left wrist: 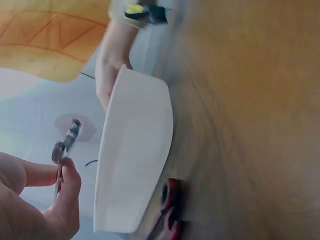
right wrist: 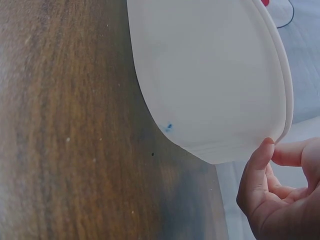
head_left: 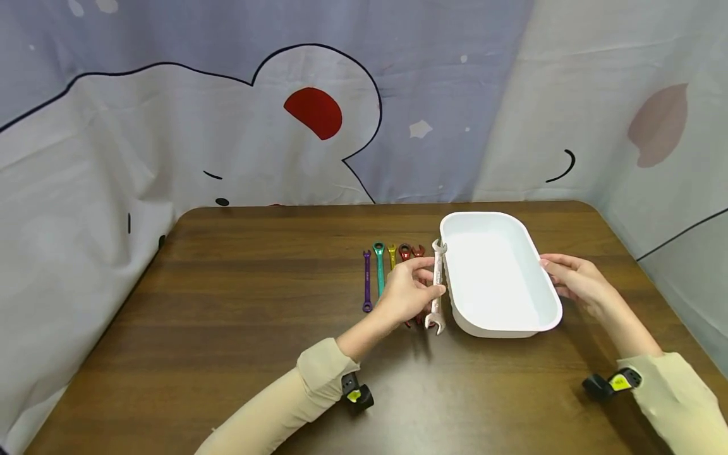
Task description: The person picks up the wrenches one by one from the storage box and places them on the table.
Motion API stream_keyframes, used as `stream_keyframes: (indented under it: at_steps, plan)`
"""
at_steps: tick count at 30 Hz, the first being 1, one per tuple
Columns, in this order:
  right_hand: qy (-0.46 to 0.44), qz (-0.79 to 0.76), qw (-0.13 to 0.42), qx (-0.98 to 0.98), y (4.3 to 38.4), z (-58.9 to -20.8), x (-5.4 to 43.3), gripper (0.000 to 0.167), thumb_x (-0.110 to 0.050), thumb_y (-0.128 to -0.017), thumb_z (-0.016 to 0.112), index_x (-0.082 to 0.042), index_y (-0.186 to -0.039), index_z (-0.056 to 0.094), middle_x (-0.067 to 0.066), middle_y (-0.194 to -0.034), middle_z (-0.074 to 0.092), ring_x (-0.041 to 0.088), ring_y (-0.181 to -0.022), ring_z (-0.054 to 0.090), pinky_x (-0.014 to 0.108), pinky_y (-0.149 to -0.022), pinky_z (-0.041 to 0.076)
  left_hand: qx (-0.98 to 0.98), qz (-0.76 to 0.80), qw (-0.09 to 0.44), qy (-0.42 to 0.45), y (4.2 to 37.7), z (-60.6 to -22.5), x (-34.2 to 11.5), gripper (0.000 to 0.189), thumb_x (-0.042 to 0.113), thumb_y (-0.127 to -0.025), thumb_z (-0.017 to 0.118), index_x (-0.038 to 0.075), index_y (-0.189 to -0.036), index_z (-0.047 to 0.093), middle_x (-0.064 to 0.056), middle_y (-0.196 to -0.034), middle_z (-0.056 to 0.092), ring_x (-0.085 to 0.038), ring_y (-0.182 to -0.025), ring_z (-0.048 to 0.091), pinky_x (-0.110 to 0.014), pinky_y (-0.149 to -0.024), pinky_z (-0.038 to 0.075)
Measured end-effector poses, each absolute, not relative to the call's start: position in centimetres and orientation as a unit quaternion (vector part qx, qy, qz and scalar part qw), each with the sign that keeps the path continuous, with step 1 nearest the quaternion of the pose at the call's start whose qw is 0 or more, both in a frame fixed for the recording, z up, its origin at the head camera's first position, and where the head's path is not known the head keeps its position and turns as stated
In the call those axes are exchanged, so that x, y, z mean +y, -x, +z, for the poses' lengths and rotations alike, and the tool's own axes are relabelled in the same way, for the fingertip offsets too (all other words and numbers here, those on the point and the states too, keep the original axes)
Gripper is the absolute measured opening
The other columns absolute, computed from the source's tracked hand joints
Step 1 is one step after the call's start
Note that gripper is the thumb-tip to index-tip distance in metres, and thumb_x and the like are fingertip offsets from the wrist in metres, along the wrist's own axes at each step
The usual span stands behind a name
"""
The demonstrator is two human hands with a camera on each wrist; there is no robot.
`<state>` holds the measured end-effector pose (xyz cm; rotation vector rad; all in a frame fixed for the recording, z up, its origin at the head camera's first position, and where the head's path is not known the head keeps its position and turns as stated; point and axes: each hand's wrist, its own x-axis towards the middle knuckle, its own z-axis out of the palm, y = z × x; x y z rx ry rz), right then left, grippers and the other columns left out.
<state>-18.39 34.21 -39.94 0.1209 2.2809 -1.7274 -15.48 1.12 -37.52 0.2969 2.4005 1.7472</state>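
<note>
My left hand (head_left: 406, 292) pinches a silver open-end wrench (head_left: 437, 278) between thumb and fingers, above the table at the left side of a white tray (head_left: 500, 333). In the left wrist view the wrench (left wrist: 73, 132) is seen nearly end-on, apart from the tray. The tray's right rim is pinched by my right hand (head_left: 577, 281), and the right wrist view shows thumb and finger on that rim. Behind and beside my left hand lie a purple wrench (head_left: 367, 281), a teal wrench (head_left: 379, 262), a yellow wrench (head_left: 392, 253) and red wrenches (head_left: 405, 251), partly hidden by it.
All of this is on a brown wooden table (head_left: 227, 328). A printed curtain (head_left: 432, 114) hangs behind the far edge and along both sides. Each wrist wears a small black camera (head_left: 357, 395).
</note>
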Motion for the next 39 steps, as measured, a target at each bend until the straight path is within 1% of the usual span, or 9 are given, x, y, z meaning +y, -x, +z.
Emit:
stream_keyframes:
  at_steps: [3, 5, 14, 19, 26, 28, 30, 35, 39]
  plan:
    - [-0.042, -0.585, 0.139, 0.798, 18.4, -40.0, 34.3, 0.003, -0.028, -0.098, 0.055, -0.031, -0.099, 0.055, -0.021, -0.084, 0.063, 0.000, -0.076, 0.062, 0.019, -0.067, 0.058, 0.775, 0.619, 0.106, -0.070, 15.2, -37.8, 0.0, 0.053, 0.000, -0.080, 0.073, 0.001, -0.130, 0.056, -0.012, -0.094, 0.066, -0.008, -0.060, 0.059, -0.020, -0.049, 0.054]
    - [-0.043, -0.578, 0.139, 0.803, 18.4, -40.0, 34.3, 0.005, -0.030, -0.098, 0.055, -0.029, -0.103, 0.054, -0.022, -0.084, 0.063, 0.000, -0.076, 0.061, 0.019, -0.068, 0.058, 0.767, 0.630, 0.106, -0.056, 15.2, -38.1, -0.8, 0.052, -0.001, -0.081, 0.072, 0.001, -0.130, 0.057, -0.014, -0.095, 0.066, -0.007, -0.060, 0.059, -0.022, -0.050, 0.057]
    - [-0.045, -0.560, 0.146, 0.815, 18.4, -40.0, 34.2, 0.031, -0.032, -0.098, 0.053, -0.011, -0.121, 0.050, -0.023, -0.085, 0.062, 0.000, -0.077, 0.062, 0.019, -0.069, 0.059, 0.771, 0.630, 0.095, 0.017, 16.1, -39.2, -5.5, 0.048, 0.002, -0.082, 0.073, 0.003, -0.128, 0.060, -0.017, -0.103, 0.067, -0.010, -0.065, 0.062, -0.032, -0.061, 0.062]
    - [-0.049, -0.558, 0.149, 0.815, 18.5, -40.0, 34.3, 0.031, -0.033, -0.098, 0.054, -0.013, -0.121, 0.050, -0.023, -0.084, 0.062, -0.001, -0.077, 0.062, 0.020, -0.068, 0.058, 0.774, 0.627, 0.072, 0.041, 17.0, -39.2, -7.4, 0.044, 0.001, -0.081, 0.074, 0.001, -0.123, 0.063, -0.020, -0.102, 0.069, -0.010, -0.069, 0.064, -0.027, -0.058, 0.061]
    - [-0.048, -0.560, 0.148, 0.814, 18.5, -40.0, 34.2, 0.023, -0.033, -0.098, 0.054, -0.018, -0.116, 0.052, -0.023, -0.084, 0.062, -0.001, -0.077, 0.061, 0.020, -0.068, 0.058, 0.788, 0.608, 0.060, 0.082, 17.9, -40.1, -9.0, 0.043, 0.000, -0.081, 0.074, -0.001, -0.122, 0.063, -0.020, -0.101, 0.069, -0.006, -0.063, 0.060, -0.022, -0.054, 0.058]
    - [-0.046, -0.559, 0.151, 0.814, 18.5, -40.0, 34.2, 0.027, -0.033, -0.098, 0.053, -0.016, -0.119, 0.051, -0.023, -0.085, 0.062, -0.001, -0.077, 0.062, 0.020, -0.069, 0.058, 0.790, 0.603, 0.062, 0.093, 18.2, -40.5, -9.3, 0.043, 0.001, -0.081, 0.073, -0.002, -0.123, 0.062, -0.020, -0.102, 0.068, -0.006, -0.063, 0.060, -0.021, -0.054, 0.058]
    - [-0.043, -0.560, 0.154, 0.813, 18.4, -40.0, 34.2, 0.039, -0.033, -0.099, 0.052, -0.007, -0.127, 0.048, -0.024, -0.085, 0.062, -0.001, -0.078, 0.062, 0.020, -0.069, 0.058, 0.793, 0.597, 0.066, 0.101, 18.4, -40.8, -9.7, 0.043, 0.001, -0.082, 0.073, -0.003, -0.123, 0.062, -0.021, -0.103, 0.068, -0.007, -0.065, 0.061, -0.021, -0.056, 0.059]
    - [-0.033, -0.547, 0.156, 0.822, 18.4, -40.0, 34.1, 0.067, -0.034, -0.100, 0.048, 0.014, -0.142, 0.027, -0.026, -0.086, 0.061, -0.003, -0.080, 0.061, 0.019, -0.070, 0.059, 0.800, 0.582, 0.086, 0.117, 19.0, -41.4, -10.4, 0.044, 0.002, -0.084, 0.071, -0.004, -0.126, 0.060, -0.023, -0.110, 0.067, -0.013, -0.076, 0.065, -0.022, -0.061, 0.060]
    - [-0.027, -0.537, 0.155, 0.829, 18.5, -40.0, 34.0, 0.070, -0.034, -0.101, 0.045, 0.016, -0.143, 0.021, -0.025, -0.086, 0.060, -0.003, -0.079, 0.060, 0.019, -0.070, 0.059, 0.805, 0.572, 0.094, 0.123, 19.3, -41.8, -10.8, 0.043, 0.001, -0.084, 0.071, -0.004, -0.125, 0.060, -0.023, -0.111, 0.067, -0.015, -0.079, 0.067, -0.022, -0.060, 0.060]
